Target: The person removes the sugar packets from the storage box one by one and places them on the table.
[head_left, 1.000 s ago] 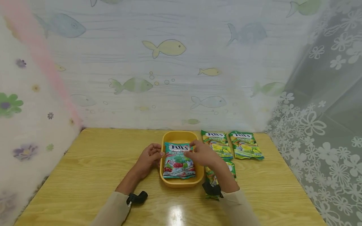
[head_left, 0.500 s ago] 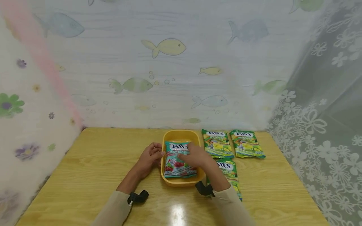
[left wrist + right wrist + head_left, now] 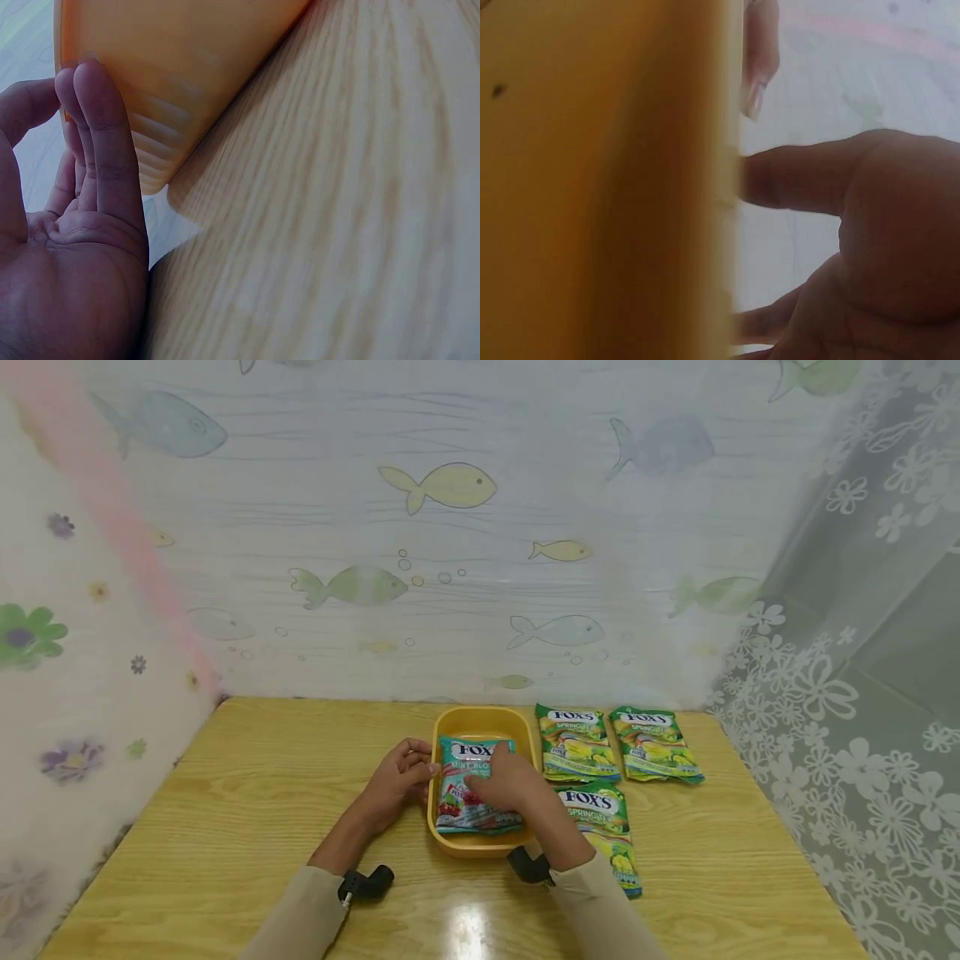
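Observation:
A yellow plastic tub (image 3: 486,850) stands on the wooden table. Inside lies a teal FOX'S Mint Blossom candy bag (image 3: 459,781), face up. My left hand (image 3: 393,785) grips the tub's left rim, thumb at the edge; in the left wrist view its fingers (image 3: 105,127) lie along the outer wall. My right hand (image 3: 513,781) reaches in over the right side and rests on the bag, covering part of it. In the right wrist view its thumb (image 3: 802,180) is straight, and the tub's wall (image 3: 667,180) hides the fingertips.
Three green and yellow FOX'S candy bags lie right of the tub: one bag (image 3: 577,747) close beside it, another bag (image 3: 656,747) farther right, and a nearer bag (image 3: 611,835) partly under my right forearm. A fish-print curtain (image 3: 450,652) hangs behind the table (image 3: 300,760).
My right hand has shifted from the bag's upper right corner further left and down over it, then slightly back right. The left hand stays at the rim.

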Motion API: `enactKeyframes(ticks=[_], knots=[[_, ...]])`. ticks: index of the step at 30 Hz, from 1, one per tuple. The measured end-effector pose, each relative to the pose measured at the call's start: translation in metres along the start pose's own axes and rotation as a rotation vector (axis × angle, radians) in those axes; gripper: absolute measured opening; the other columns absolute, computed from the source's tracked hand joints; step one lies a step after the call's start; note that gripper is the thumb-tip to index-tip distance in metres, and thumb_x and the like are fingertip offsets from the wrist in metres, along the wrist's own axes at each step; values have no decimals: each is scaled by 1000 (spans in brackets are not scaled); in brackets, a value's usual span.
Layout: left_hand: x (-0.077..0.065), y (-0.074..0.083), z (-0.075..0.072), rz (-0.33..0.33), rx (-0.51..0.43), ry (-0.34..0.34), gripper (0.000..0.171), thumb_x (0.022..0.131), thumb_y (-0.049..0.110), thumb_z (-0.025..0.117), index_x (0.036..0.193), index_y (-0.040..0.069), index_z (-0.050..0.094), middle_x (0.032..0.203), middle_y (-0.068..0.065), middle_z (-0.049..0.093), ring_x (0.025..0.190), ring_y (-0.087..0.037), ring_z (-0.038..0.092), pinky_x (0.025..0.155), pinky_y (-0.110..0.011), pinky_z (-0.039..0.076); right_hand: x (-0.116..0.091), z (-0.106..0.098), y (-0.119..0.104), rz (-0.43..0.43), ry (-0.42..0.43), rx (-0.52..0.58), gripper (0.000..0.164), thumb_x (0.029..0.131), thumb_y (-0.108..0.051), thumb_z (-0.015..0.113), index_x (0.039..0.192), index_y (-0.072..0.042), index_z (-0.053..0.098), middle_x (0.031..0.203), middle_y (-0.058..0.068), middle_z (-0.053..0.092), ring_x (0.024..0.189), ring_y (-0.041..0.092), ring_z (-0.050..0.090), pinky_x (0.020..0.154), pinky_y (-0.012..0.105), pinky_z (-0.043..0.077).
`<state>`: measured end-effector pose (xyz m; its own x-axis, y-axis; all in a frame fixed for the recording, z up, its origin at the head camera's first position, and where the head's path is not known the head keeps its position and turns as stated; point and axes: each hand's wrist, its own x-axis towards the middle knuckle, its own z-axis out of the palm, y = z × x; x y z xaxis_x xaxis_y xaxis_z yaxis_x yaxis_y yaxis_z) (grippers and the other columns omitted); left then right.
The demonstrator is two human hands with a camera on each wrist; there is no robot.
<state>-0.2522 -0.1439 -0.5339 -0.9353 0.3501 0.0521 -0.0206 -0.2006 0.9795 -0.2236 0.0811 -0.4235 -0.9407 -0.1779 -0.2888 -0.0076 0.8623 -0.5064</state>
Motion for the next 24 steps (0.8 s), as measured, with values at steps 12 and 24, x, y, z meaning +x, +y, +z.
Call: enactKeyframes(ticks=[12,24], knots=[[-2,5,2,-13,-5,10,38,107,12,63,134,-2,41,112,-10,58,73,-17,60,65,-29,57,3,0,1,16,34,18,98,104,-47,66,164,10,14,152,36,47,133,47,57,106,58,51],[-3,7,3,-20,-2,10,39,107,11,64,135,-3,40,110,-9,57,73,-16,58,65,-28,57,4,-1,3,4,93,106,100,102,-44,69,163,8,10,156,43,27,125,53,58,103,62,51]])
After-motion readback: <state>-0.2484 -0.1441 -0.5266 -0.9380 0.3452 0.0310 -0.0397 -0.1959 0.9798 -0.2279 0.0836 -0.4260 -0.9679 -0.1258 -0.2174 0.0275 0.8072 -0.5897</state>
